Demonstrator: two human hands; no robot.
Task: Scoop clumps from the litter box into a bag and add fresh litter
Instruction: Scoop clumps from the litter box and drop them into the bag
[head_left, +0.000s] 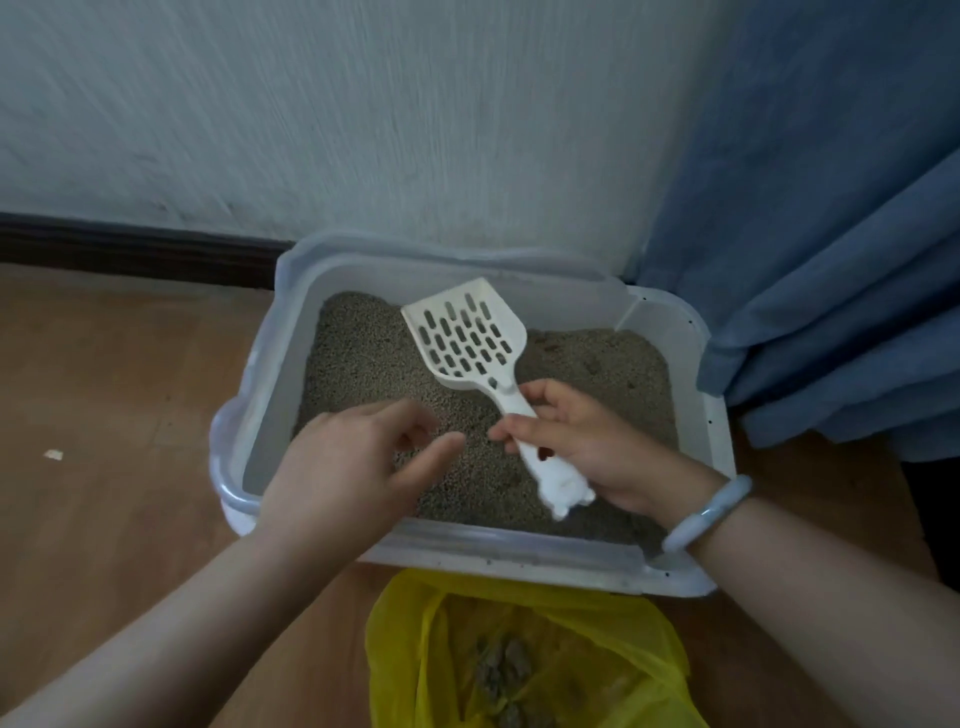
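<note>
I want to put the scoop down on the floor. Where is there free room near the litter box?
The wood floor left of the litter box is bare up to the wall, except one small scrap. In front, the yellow bag fills the space. On the right, the curtain crowds the box.

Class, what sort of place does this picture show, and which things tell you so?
Probably a corner of a home with a cat: a litter box sits on a wood-look floor by a pale wall, beside a blue curtain; the right hand holds a slotted scoop over the litter.
</note>
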